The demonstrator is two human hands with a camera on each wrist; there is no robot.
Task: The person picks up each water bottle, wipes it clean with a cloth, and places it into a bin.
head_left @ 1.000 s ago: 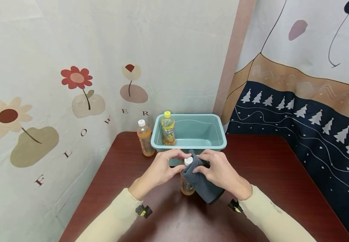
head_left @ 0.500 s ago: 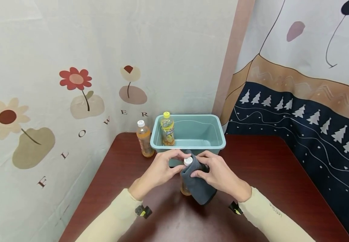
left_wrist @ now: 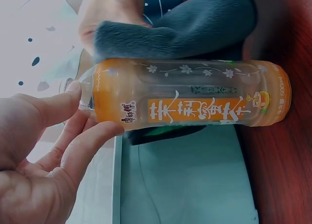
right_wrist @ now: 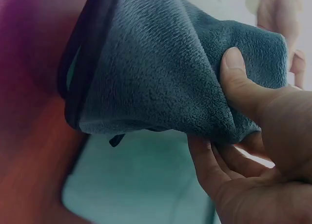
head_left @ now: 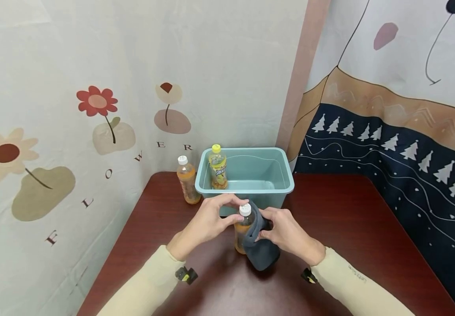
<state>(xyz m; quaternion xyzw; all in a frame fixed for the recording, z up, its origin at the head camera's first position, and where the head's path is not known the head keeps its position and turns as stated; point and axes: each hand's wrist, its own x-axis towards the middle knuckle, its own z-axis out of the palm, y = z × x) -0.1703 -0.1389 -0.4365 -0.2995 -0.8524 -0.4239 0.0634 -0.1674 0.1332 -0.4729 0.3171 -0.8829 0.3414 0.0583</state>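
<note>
A clear plastic bottle [left_wrist: 195,95] with an orange label and a white cap stands upright on the table in front of the bin. My left hand [head_left: 215,216] pinches it near the neck, just under the cap, with thumb and fingertips. At the bottle's right side my right hand [head_left: 288,230] grips a dark grey-blue towel [right_wrist: 151,63], thumb on top and fingers beneath. The towel hangs down along the bottle and covers part of its right side in the head view.
Behind the bottle is a light blue plastic bin [head_left: 247,192] with a yellow-capped bottle [head_left: 218,169] inside. Left of the bin another orange-labelled bottle [head_left: 189,182] stands on the dark red wooden table [head_left: 330,206]. Printed cloth walls [head_left: 231,87] rise behind.
My right hand has drawn the towel down and slightly to the right, so the cap and shoulder of the bottle show more. The left hand keeps its place at the neck.
</note>
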